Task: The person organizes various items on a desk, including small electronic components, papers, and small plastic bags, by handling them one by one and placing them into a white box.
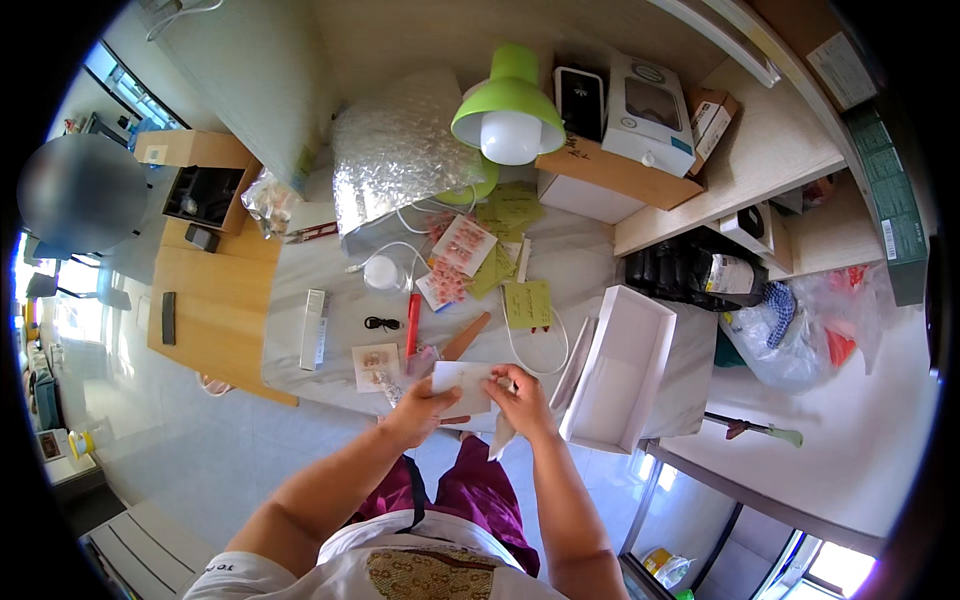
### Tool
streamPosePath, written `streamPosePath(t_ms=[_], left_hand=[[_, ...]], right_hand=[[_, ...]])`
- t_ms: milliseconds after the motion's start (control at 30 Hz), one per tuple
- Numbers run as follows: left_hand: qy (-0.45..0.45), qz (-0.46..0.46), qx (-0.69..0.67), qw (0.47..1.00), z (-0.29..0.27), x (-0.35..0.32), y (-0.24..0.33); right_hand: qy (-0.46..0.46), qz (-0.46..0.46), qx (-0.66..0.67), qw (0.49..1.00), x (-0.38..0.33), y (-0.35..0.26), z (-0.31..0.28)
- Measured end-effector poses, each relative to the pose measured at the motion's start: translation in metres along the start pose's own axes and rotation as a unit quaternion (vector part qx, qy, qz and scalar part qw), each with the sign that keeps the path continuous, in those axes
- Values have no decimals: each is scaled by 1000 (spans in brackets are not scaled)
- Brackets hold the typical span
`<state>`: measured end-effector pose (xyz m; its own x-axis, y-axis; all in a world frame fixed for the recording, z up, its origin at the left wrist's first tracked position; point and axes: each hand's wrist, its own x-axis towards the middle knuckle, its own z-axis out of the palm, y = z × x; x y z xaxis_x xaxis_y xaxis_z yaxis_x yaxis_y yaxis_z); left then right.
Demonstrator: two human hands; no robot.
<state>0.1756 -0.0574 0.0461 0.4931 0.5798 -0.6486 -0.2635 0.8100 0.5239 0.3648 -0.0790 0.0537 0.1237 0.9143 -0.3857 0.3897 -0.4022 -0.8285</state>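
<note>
Both hands are raised above the lap at the surface edge. A small white card is pinched between them: left hand grip closed on its lower left edge, right hand grip closed on its right end. Just right, an open white box is noted; beyond the card, a red pen.

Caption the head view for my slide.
Both hands, left and right, hold a white card over a cluttered table.
</note>
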Motion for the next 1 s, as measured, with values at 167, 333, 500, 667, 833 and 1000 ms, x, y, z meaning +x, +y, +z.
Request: streamPosePath(t_ms=[167, 333, 500, 667, 833, 1000], left_hand=[[56, 20, -63, 996, -16, -15, 5], [71, 11, -83, 994, -21, -13, 12], [81, 14, -104, 991, -8, -4, 22], [53, 9, -125, 991, 1, -1, 34], [-26, -15, -109, 994, 9, -4, 47], [-119, -43, -182, 975, 22, -13, 63]], right_hand=[[167, -47, -414, 893, 13, -2, 8], [244, 27, -339, 908, 79, 10, -12], [347, 57, -343, 871, 111, 9, -7], [299, 0, -188, 936, 92, 8, -15], [285, -336, -226, 869, 6, -37, -3], [173, -379, -234, 878, -21, -35, 16]])
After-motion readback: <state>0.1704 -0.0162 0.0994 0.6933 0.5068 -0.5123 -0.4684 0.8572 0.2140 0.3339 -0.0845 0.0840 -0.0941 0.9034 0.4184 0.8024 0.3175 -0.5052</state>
